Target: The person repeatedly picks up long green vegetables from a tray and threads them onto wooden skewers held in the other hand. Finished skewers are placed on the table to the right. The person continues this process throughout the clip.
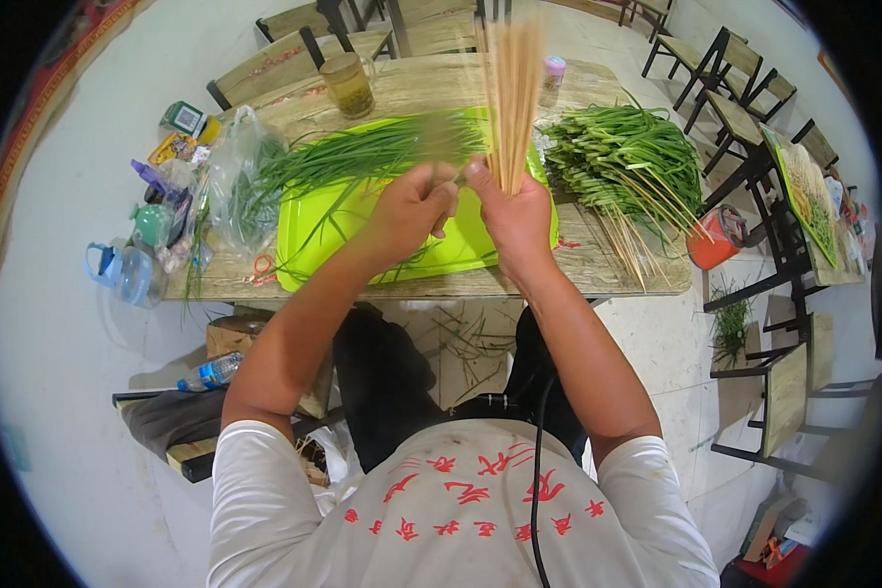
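A thick bundle of bamboo skewers (pixel 514 103) stands upright in my right hand (pixel 516 209), with its lower ends against the palm. My left hand (pixel 411 209) is beside the right thumb, its fingers curled. Something blurred shows at its fingertips, and I cannot tell what it is. Beneath both hands lies a lime-green plastic tray (pixel 316 242). Long green garlic chives (pixel 360 151) spread across its far half. To the right is a heap of chives (pixel 617 162) folded into bundles, with skewers (pixel 628 235) sticking out toward me.
A clear plastic bag (pixel 239 176) sits left of the tray. Behind are a glass mug (pixel 348 84) of yellowish liquid and a purple-lidded jar (pixel 552 77). A large water bottle (pixel 125 275) is at the left edge. Right of the wooden table is a red bucket (pixel 713 239).
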A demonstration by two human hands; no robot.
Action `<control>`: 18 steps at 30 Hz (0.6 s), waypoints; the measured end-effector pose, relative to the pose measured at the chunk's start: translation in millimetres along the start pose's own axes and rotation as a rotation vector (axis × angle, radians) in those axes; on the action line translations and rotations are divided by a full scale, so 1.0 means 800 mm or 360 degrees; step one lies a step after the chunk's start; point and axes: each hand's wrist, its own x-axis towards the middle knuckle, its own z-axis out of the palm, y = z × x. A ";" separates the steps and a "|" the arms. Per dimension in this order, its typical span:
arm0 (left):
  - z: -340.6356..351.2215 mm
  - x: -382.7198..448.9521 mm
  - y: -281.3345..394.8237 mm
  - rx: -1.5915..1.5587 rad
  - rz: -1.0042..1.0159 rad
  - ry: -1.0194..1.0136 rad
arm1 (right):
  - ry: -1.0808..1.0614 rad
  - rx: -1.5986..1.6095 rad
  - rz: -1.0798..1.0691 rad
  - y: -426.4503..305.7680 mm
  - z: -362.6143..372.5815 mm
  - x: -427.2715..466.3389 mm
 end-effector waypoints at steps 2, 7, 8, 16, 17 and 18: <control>-0.001 -0.003 -0.002 0.0013 -0.0011 0.0004 | 0.0091 0.0103 0.0051 -0.005 -0.001 0.006; 0.000 -0.002 -0.004 -0.0114 0.0022 -0.0044 | 0.0075 0.0221 0.0092 -0.014 -0.005 0.009; 0.001 -0.003 -0.004 -0.0138 0.0031 -0.0042 | 0.0071 0.0208 0.0111 -0.013 -0.006 0.008; 0.002 0.000 -0.010 -0.0142 0.0089 -0.0089 | -0.0061 0.0234 0.0318 -0.004 -0.007 -0.002; 0.000 0.001 -0.013 -0.0135 0.0082 -0.0089 | -0.0042 0.0238 0.0309 -0.003 -0.007 -0.002; -0.001 0.002 -0.015 -0.0129 0.0074 -0.0089 | -0.0041 0.0287 0.0294 -0.004 -0.009 -0.001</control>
